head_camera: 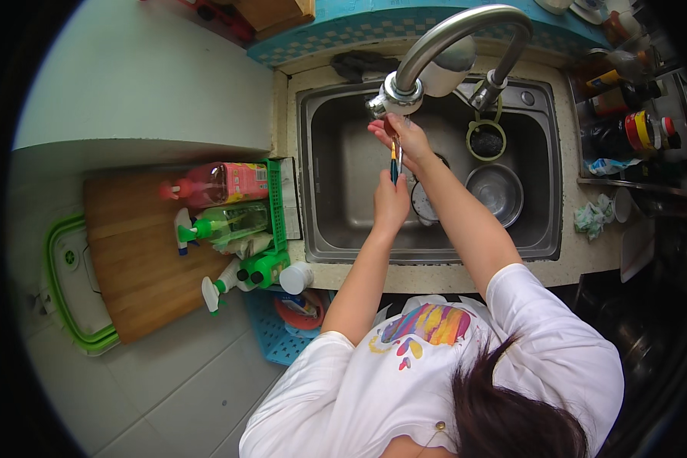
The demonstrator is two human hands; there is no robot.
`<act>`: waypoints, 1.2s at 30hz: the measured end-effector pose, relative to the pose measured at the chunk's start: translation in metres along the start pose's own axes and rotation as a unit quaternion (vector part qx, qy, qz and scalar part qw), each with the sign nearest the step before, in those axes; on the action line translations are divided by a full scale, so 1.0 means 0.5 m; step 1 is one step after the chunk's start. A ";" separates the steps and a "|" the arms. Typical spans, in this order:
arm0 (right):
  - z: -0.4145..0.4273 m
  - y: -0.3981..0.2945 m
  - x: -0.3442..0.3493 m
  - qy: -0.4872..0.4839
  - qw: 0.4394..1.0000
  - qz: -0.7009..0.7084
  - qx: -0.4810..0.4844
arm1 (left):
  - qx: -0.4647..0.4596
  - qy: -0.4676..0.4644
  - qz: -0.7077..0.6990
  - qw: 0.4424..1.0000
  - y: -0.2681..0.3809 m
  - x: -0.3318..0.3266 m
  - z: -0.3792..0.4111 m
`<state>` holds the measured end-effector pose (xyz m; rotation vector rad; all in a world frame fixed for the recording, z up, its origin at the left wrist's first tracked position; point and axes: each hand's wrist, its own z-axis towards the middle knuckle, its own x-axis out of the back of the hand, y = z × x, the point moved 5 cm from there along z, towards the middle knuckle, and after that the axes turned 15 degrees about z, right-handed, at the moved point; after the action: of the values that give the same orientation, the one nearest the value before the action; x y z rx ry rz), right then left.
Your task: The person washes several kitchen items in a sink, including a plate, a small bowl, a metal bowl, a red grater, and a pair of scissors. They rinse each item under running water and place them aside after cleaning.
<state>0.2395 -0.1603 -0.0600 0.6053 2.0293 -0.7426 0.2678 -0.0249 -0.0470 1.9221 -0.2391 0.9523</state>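
Observation:
Over the stainless steel sink [343, 229], my left hand [388, 203] grips slim paintbrushes [394, 166] with dark handles, held upright in the view. My right hand [411, 140] is cupped at their upper ends, just below the filter head of the curved metal faucet [464, 23]. The fingers partly hide the brush tips. Whether water runs is hard to tell. A metal bowl [494, 194] lies in the sink to the right of my hands, and a green-rimmed strainer [486, 140] with dark contents hangs behind it. My right forearm partly covers the drain area.
Left of the sink, a green basket [276, 200] stands beside a pink detergent bottle [223, 184], a green spray bottle [235, 222] and a white-lidded jar [296, 278]. A wooden board [149, 257] is farther left. Sauce bottles [624, 131] fill a rack at right. A dark cloth [363, 64] lies behind the sink.

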 end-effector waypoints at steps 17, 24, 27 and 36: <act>0.004 -0.049 0.050 0.096 0.984 -0.134 0.060 | -0.054 -0.033 -0.114 0.991 -0.011 -0.056 0.047; -0.030 -0.018 0.060 0.089 0.987 -0.133 0.010 | 0.007 -0.118 -0.103 0.988 -0.020 -0.061 -0.014; -0.029 -0.016 0.091 0.110 0.971 -0.196 -0.080 | 0.007 -0.111 -0.095 0.989 -0.006 -0.049 -0.017; -0.049 0.002 0.053 -0.055 0.990 -0.108 -0.067 | -0.011 -0.151 -0.303 0.941 0.071 0.012 0.196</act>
<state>0.2130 -0.1389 -0.0722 0.2650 2.0421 -0.7412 0.3043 -0.1227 -0.0440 1.9412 0.1651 0.2436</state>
